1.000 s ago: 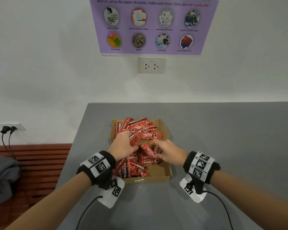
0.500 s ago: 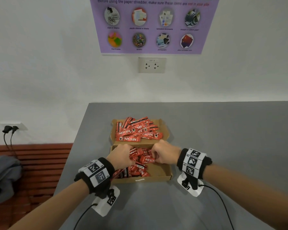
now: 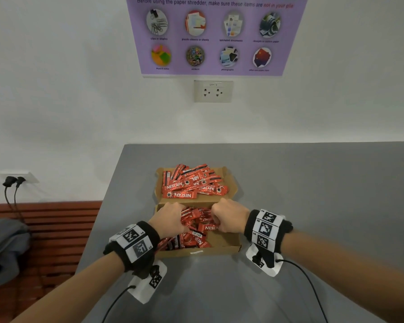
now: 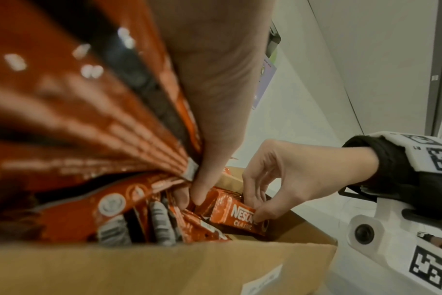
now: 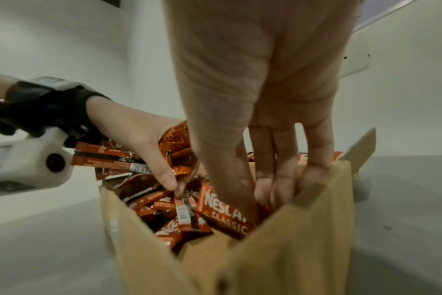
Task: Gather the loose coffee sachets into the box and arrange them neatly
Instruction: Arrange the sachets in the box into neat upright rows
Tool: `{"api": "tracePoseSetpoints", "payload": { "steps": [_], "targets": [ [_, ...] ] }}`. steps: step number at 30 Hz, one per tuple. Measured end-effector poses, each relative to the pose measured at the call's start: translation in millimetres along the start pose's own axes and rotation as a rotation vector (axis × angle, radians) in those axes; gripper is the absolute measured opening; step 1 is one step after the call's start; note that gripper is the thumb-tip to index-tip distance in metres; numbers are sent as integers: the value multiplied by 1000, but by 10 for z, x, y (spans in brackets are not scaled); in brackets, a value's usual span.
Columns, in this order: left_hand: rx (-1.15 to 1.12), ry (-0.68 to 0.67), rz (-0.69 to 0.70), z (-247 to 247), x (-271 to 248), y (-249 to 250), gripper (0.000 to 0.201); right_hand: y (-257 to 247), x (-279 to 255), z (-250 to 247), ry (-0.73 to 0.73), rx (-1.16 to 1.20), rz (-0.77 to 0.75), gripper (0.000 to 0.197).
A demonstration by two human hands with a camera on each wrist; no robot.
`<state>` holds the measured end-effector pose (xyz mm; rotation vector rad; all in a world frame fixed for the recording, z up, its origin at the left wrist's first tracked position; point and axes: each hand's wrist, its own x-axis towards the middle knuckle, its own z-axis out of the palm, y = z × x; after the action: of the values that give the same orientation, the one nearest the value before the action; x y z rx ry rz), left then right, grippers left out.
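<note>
Sorting is under way inside the box (image 3: 216, 251): the left hand (image 3: 169, 220) grips a fanned bunch of sachets (image 4: 93, 123), the right hand (image 3: 229, 216) pinches one sachet (image 4: 236, 216), which next probably needs squaring against the bunch.

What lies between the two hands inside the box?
Head view: jumbled red Nescafe sachets fill the stretch between left hand and right hand in the cardboard box.

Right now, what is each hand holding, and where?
Left hand grips a bundle of sachets by one end; right hand pinches one sachet at its end.
</note>
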<state>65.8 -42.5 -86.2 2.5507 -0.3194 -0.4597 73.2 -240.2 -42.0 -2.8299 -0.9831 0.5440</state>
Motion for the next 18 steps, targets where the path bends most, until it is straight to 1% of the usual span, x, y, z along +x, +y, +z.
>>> {"api": "tracePoseSetpoints", "payload": {
  "steps": [5,12,18],
  "targets": [
    [-18,4,17,-8,-15,28,44,16,17,-4,70,7,51,7],
    [-17,1,3,-9,-14,66,48,44,14,1,115,11,98,8],
    [-17,13,4,-12,-21,78,49,42,0,-7,105,3,69,9]
  ]
}}
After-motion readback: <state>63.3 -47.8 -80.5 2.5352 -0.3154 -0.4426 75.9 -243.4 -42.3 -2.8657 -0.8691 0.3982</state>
